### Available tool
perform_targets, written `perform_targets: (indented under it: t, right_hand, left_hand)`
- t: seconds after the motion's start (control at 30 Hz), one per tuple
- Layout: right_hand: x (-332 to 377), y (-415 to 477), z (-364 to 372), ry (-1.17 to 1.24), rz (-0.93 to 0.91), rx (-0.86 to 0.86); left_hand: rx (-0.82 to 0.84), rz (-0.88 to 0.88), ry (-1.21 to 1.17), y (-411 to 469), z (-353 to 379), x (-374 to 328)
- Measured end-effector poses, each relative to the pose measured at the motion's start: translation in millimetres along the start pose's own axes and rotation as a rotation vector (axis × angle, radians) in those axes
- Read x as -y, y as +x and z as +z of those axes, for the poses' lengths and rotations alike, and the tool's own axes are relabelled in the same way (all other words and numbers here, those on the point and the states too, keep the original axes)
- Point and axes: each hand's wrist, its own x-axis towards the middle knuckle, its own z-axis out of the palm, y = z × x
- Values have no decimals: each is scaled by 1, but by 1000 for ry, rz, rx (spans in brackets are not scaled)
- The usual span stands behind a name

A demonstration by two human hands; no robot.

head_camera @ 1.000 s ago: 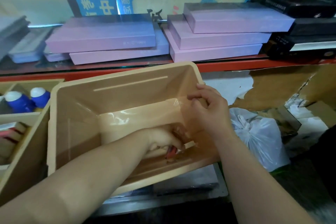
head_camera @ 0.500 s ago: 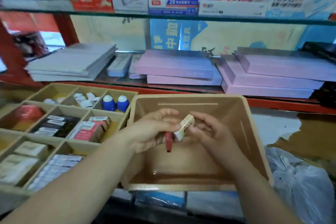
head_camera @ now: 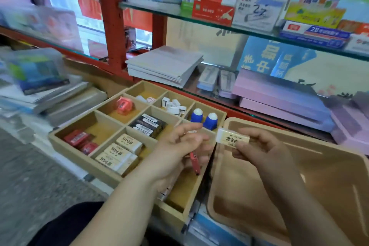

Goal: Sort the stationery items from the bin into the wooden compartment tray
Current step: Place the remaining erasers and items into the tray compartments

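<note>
A boxed eraser point(head_camera: 232, 139) is pinched between the thumb and fingertips of the right hand point(head_camera: 263, 150), above the line where the wooden tray point(head_camera: 79, 161) meets the beige bin point(head_camera: 329, 185). A thin red item point(head_camera: 194, 163) is gripped by the left hand point(head_camera: 179, 146), which is held over the tray's near right compartment; what the item is cannot be made out. The bin's visible floor appears bare, so the sorting is judged to be close to its end. For the step in hand, the eraser is best carried across to the compartment where three matching erasers point(head_camera: 121, 152) already lie, turned label up and laid flat beside them rather than dropped, so that the row is not knocked askew. The red item should probably be matched to the red boxes point(head_camera: 79, 140) in the near left compartment only if it proves to be of that kind. Care is needed that the blue bottles point(head_camera: 203, 118), which stand upright just behind the hands, are not brushed. The worktop beneath tray and bin is mostly hidden. Behind, glass shelves on red uprights are stocked with lilac boxes point(head_camera: 279, 102), stacked paper point(head_camera: 165, 66) and packaged goods.
</note>
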Motion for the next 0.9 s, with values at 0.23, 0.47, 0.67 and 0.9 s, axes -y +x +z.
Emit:
perform_targets:
  t: [0.23, 0.47, 0.67, 0.9]
  right_hand:
    - [2, 20, 81, -40, 143, 172]
    - [-6, 32, 149, -225, 98, 308]
    - [-14, 35, 161, -428, -6, 338]
    - [-13, 40, 155, -480, -45, 294]
  left_hand:
    - [-232, 163, -212, -6, -52, -31]
    - [-486, 345, -195, -25, -111, -55]
    - [-484, 241, -210, -31, -127, -54]
    - [-439, 273, -145, -32, -130, -51]
